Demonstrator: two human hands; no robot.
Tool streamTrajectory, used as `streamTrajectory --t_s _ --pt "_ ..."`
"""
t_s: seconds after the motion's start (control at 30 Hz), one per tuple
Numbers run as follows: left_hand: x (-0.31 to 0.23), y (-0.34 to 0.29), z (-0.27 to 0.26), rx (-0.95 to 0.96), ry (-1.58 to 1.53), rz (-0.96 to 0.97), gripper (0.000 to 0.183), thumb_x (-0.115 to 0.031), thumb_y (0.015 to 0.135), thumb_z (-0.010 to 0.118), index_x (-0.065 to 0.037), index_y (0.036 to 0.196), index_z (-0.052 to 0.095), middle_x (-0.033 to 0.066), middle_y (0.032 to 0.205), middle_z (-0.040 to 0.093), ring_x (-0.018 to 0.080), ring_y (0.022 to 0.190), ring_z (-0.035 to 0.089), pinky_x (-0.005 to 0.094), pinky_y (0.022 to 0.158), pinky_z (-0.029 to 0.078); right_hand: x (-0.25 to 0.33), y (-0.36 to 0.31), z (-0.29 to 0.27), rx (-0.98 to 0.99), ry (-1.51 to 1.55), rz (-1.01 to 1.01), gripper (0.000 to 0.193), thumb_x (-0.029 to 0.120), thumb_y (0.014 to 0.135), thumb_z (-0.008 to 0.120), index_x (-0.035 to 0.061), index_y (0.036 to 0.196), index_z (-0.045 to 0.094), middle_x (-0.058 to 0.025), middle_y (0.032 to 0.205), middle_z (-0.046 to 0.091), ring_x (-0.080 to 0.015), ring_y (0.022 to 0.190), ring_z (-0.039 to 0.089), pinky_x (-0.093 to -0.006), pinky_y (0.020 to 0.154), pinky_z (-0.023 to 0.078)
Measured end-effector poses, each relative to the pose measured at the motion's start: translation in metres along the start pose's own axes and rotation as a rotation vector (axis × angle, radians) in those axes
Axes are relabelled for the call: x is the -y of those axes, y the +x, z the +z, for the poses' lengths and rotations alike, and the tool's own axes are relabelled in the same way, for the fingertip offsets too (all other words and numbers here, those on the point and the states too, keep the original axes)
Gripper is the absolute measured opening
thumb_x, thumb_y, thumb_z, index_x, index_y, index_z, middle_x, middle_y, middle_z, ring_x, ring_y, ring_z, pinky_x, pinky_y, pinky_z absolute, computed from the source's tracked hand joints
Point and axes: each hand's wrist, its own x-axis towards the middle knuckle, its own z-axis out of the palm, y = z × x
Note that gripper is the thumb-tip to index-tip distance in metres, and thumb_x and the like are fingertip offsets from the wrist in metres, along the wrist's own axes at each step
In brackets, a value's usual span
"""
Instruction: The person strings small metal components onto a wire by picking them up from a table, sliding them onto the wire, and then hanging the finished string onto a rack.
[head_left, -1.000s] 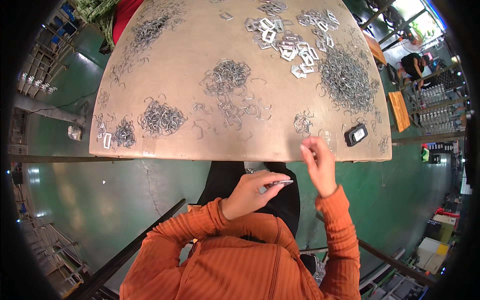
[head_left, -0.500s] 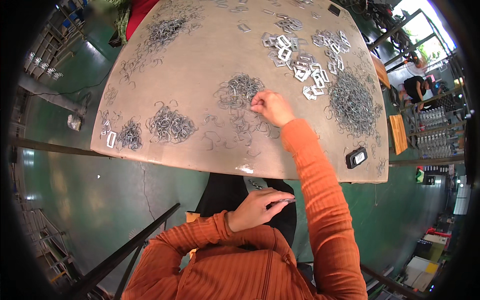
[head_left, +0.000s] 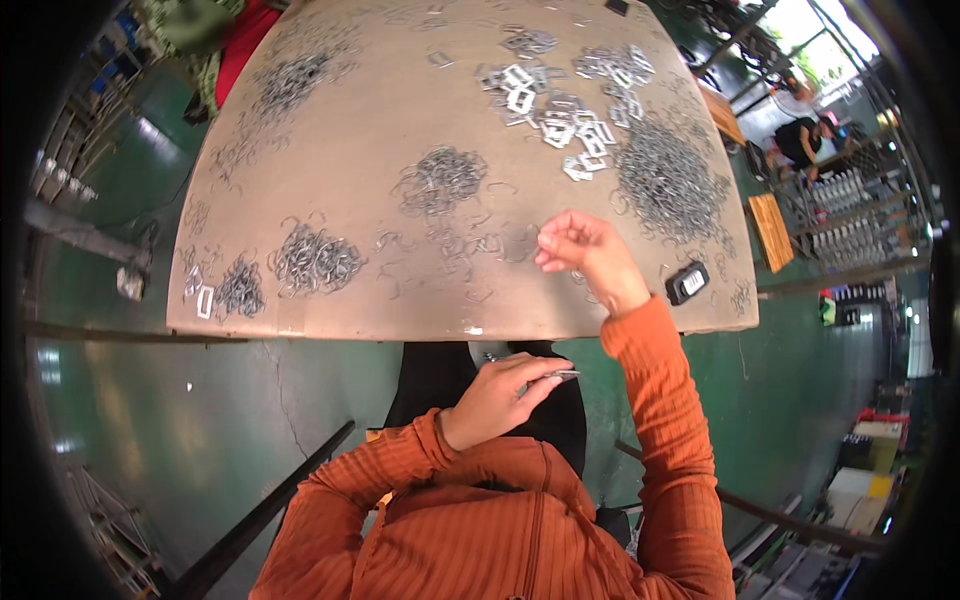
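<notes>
In front of my lap, my left hand (head_left: 500, 398) pinches a thin flat metal piece (head_left: 563, 375) between thumb and fingers, seen nearly edge-on. My right hand (head_left: 585, 250) hovers over the near right part of the table, thumb and fingertips together. A curved wire shows beside those fingertips, but whether it is held or lies on the table is unclear. To the left of this hand are loose bent wire hooks (head_left: 455, 245), with a heaped pile of wire hooks (head_left: 445, 178) behind them. Flat rectangular metal frames (head_left: 570, 125) lie beyond my right hand.
More wire hooks form a large pile (head_left: 670, 185) at the right and a smaller pile (head_left: 315, 258) at the near left. A black device (head_left: 686, 284) lies near the right corner of the brown table (head_left: 380, 130). At the far right a person (head_left: 800, 140) bends down.
My right hand has drawn back from the middle wire pile, toward me and to the right. My left hand still holds the flat metal piece. The view has shifted a little.
</notes>
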Motion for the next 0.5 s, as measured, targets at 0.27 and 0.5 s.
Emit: streamTrajectory --t_s 0.27,0.5 --pt "-0.013 0.015 0.013 0.049 0.002 0.065 0.023 -0.008 0.087 0.060 -0.002 0.109 0.063 0.0135 0.089 0.068 0.0211 0.074 0.066 0.0287 0.064 0.050 0.002 -0.146 -0.001 -0.312 0.077 -0.133 0.013 -0.001 0.085 0.063 -0.0026 0.096 0.056 -0.0075 0.083 0.063 -0.0148 0.072 0.065 -0.0247 0.065 0.054" --pt "-0.025 0.021 0.023 0.041 -0.029 0.122 0.021 -0.006 0.087 0.060 0.001 0.106 0.064 0.0146 0.089 0.068 0.0174 0.073 0.067 0.0274 0.064 0.053 -0.009 -0.180 0.017 -0.479 -0.010 -0.227 0.016 0.001 0.084 0.065 -0.0053 0.096 0.057 -0.0083 0.081 0.064 -0.0118 0.069 0.064 -0.0223 0.062 0.053"
